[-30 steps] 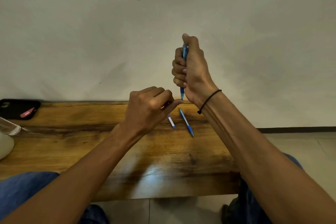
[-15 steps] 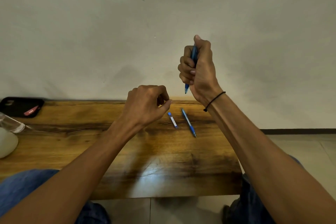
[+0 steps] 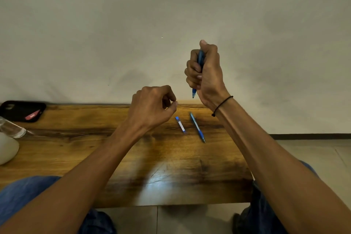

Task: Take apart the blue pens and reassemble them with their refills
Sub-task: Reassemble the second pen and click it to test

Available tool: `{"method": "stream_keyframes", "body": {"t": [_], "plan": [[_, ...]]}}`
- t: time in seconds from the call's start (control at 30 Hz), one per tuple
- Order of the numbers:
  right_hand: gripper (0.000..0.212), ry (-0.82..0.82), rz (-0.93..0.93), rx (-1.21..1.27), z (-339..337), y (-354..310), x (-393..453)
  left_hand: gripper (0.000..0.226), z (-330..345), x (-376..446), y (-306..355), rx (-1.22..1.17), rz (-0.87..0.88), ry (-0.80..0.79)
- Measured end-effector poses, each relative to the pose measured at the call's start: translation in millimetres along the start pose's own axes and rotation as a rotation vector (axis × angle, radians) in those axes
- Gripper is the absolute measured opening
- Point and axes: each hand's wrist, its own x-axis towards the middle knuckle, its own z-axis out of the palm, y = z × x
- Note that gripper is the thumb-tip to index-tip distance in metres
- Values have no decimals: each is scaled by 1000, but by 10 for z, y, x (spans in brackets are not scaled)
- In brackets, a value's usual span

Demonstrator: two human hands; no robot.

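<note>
Right hand (image 3: pixel 206 74) is up above the far edge of the desk (image 3: pixel 95 148), fingers wrapped tight round a blue pen (image 3: pixel 198 66), its tip pointing down and poking out below the fist. Left hand (image 3: pixel 152 106) hovers lower and to the left, fingers curled in, thumb meeting the fingertips; whether that grip has anything in it, I cannot tell. Down on the wood, a second blue pen (image 3: pixel 197 127) lies slantwise just beneath the raised hand, and a short blue piece (image 3: pixel 180 124) sits just left of it, apart. Far left there's a black phone case (image 3: pixel 20 110), a clear bottle (image 3: pixel 11 129) and something white (image 3: pixel 7 148) at the edge.
</note>
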Motion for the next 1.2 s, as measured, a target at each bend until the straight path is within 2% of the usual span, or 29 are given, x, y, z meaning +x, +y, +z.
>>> {"method": "stream_keyframes", "body": {"t": [0.67, 1.2], "plan": [[58, -4, -57, -70, 39, 107, 15, 15, 13, 23, 8, -21, -36, -17], [58, -23, -44, -9, 19, 91, 25, 12, 10, 11, 12, -28, -36, -17]]}}
